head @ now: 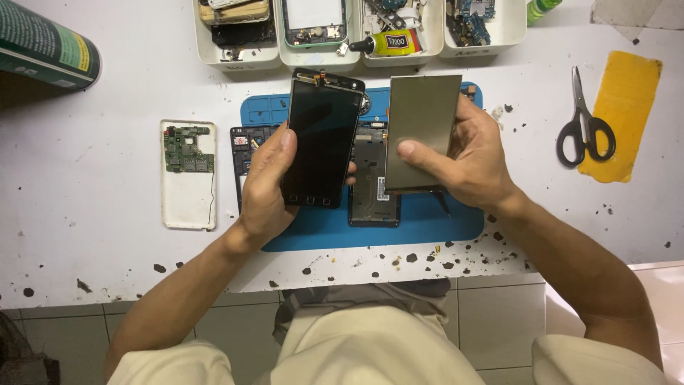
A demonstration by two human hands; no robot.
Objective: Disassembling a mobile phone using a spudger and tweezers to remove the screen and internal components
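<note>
Fingers [288, 140] of the left hand [267, 185] are closed round a black front panel [320, 139], held upright over the blue mat [427, 217]; the right hand [467, 153] pinches a grey display sheet [420, 125] just beside it. The two parts are apart, so the phone looks well stripped down: a bare frame [372, 185] lies on the mat beneath them, and a white back cover [187, 192] with a green board [187, 148] sits to the left on the worktop [92, 178]. Trays [239, 60] of parts and a glue tube [388, 44] line the far edge; scissors [586, 121] rest on a yellow pad [623, 93] to the right. Nothing blocks the hands.
</note>
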